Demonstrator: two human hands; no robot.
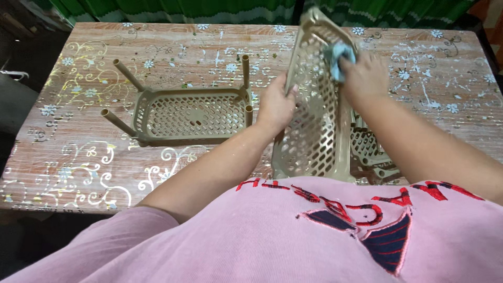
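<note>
- Head view: the left hand (276, 105) grips the near long edge of a tan perforated plastic tray (314, 105), fingers curled over the rim, holding it tilted up on its short end at the front edge of the table (78, 157).
- The right hand (365, 75) is clenched on a small light-blue cloth (338, 56) and presses it against the upper part of the same tray, near its top rim.
- A second tan perforated tray (191, 115) lies flat on the table well to the left of the held one, with four short tube legs (245, 71) sticking up from its corners.
- A third tan perforated piece (369, 147) lies on the table just behind and right of the held tray, partly hidden by the right forearm.
- The table has a wood-brown cover printed with white flowers and scrolls.
- A green curtain (173, 10) hangs behind the far table edge.
- At the bottom, a pink shirt (272, 236) carries red stitched lettering and a dark triangular patch.
</note>
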